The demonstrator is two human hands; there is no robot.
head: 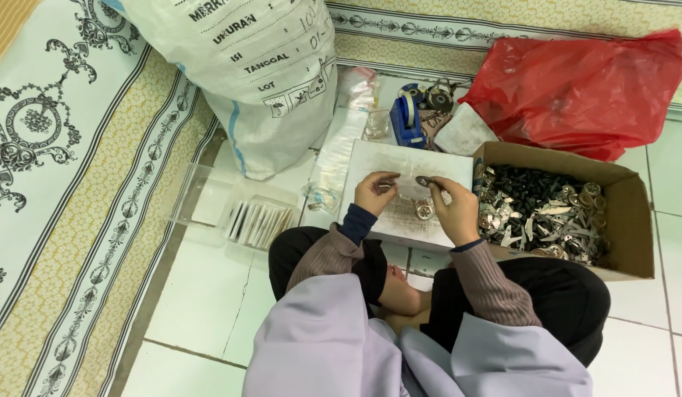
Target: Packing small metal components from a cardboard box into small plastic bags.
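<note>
My left hand point(372, 192) pinches a small metal part over a white board point(370, 158) lying on the floor. In my right hand point(453, 209) there is a small round metal piece point(423, 181), held between the fingertips just right of the left hand. A few round metal parts point(425, 210) lie on the board under my hands. Both hands are close together, about a hand's width apart.
An open cardboard box point(635, 220) of metal and black parts sits at right. Behind it lies a red plastic bag point(584, 88). A big white woven sack point(260, 73) stands at back left. A clear plastic tray point(208, 206) with flat packets, a blue tape dispenser point(407, 117) and small clear bags lie nearby.
</note>
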